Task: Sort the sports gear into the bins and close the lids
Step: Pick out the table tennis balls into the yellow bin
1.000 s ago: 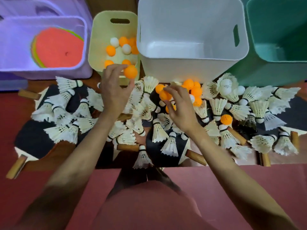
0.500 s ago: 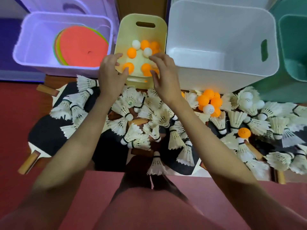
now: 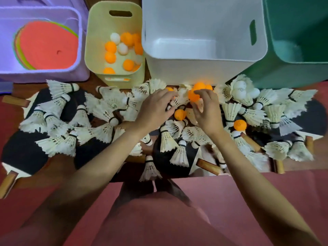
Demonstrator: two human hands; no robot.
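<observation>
Right hand [image 3: 205,110] pinches an orange ball [image 3: 192,95] between thumb and fingertips, just in front of the white bin [image 3: 200,68]. Left hand [image 3: 154,108] lies beside it with fingers curled down into the shuttlecocks [image 3: 104,112]; whether it grips anything I cannot tell — the fingertips are buried in feathers. No lids in view.

Position of gear: more orange balls sit behind the held one against the white bin's wall [image 3: 201,85], one between the two hands [image 3: 179,114], one further right [image 3: 240,125]. The yellow bin [image 3: 113,27] already holds orange and white balls. The purple bin [image 3: 78,50] holds flat coloured discs [image 3: 49,47]. The green bin [image 3: 301,68] at far right looks empty, as does the white one.

Risks, as judgement:
- Balls are smooth, hard and round — a light pinch could let one squirt out and roll off among the feathers.
- The yellow bin has a narrow mouth; a toss from here could bounce off its rim.
- White balls [image 3: 239,89] nestle among white feathers at right and are easy to overlook.
- Shuttlecock skirts are brittle, splayed cones; hands pressing through them may crush vanes.

Paddles [image 3: 23,148] under the pile are flat, dark-faced, with wooden handles.
</observation>
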